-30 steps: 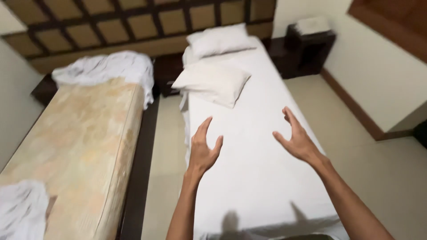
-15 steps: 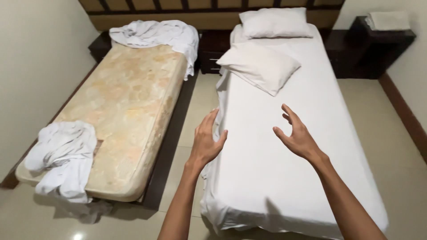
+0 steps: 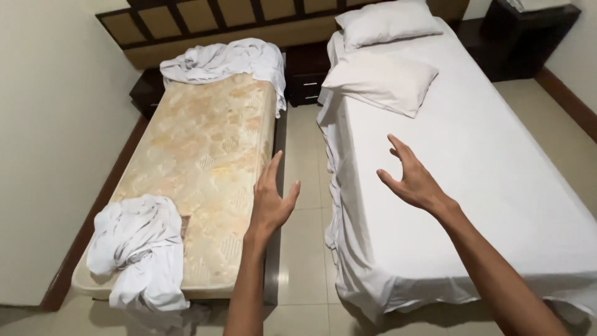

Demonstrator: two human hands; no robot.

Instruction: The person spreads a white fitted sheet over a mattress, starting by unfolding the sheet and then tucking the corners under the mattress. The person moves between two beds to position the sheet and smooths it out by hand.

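White sheet (image 3: pixel 497 168) covers the made bed, and it lies right under and just past the right hand (image 3: pixel 413 180). That hand is spread wide, fingers apart, and holds nothing. It hangs in the air above the near half of the sheet, and I cannot tell for sure if any fingertip touches the cloth. The bed runs long, from near the person away to the two pillows (image 3: pixel 379 78) at the far end, well beyond the hand. The loose edge of the sheet (image 3: pixel 339 249) hangs down the side of the bed, to the left of the right hand and a little below it.

Left hand (image 3: pixel 270 202) is open too, flat, with the thumb out, and empty. It is over the floor gap between the beds, close to the edge of the bare mattress (image 3: pixel 205 162). So the right hand is nearer the sheet. A crumpled white cloth (image 3: pixel 140 246) sits to the left of the left hand, apart from it.
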